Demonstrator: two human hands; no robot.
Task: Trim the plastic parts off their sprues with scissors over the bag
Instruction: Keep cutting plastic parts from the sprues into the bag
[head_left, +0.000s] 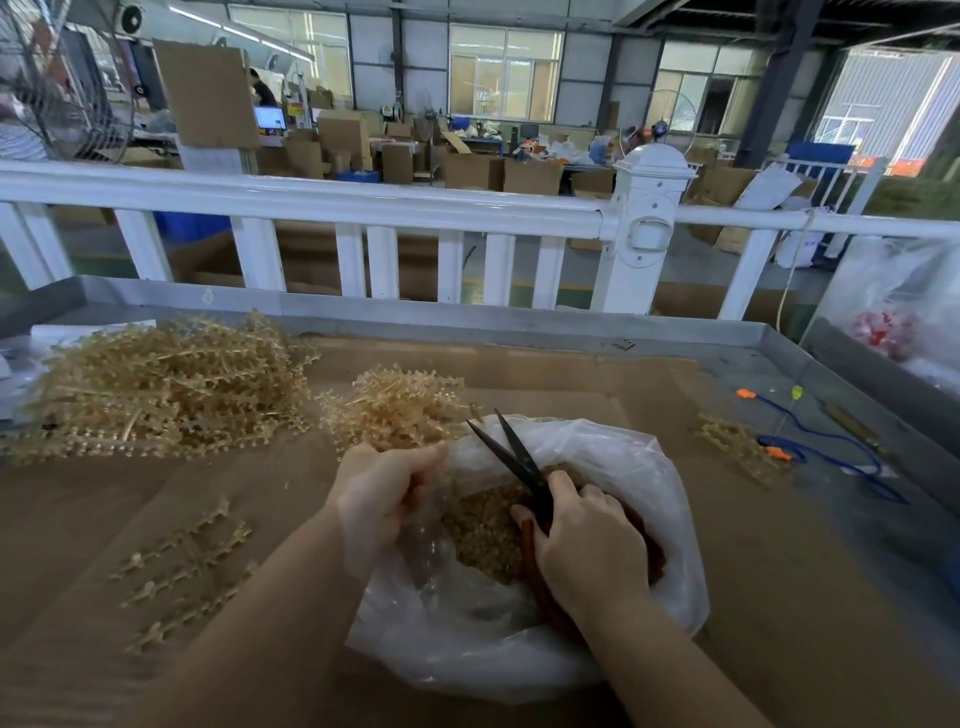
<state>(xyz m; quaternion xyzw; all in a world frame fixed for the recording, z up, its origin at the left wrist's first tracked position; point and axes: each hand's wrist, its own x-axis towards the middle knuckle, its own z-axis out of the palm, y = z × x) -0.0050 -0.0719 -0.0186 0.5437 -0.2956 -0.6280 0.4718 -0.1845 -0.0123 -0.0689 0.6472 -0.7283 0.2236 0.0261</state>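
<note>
- Sprues (171, 382) carrying tan plastic parts lie in a large heap at the far left of the cardboard-covered table (597, 374), and it looks untouched
- a smaller bunch (395, 410) sits just behind the bag's far rim, close to the left hand, and reads as the working batch
- the clear plastic bag (613, 467) stands open in front of the person, and a layer of loose tan cut pieces (483, 535) already covers its bottom, so a fair share of trimming seems done
- left hand (382, 493) has its fingers curled over the bag's left rim, gripping the film; whether it also holds a sprue I cannot tell
- right hand (587, 545) is wrapped round the reddish handles of the scissors (511, 457), whose dark blades are parted and point up and away over the bag
- no sprue sits between the blades, so no cut is under way; my guess is a pause between pieces
- a few flat pieces (182, 566) lie at the near left and a few more (732, 441) at the right, possibly stripped runners
- judging by the heap, most of the work is left
</note>
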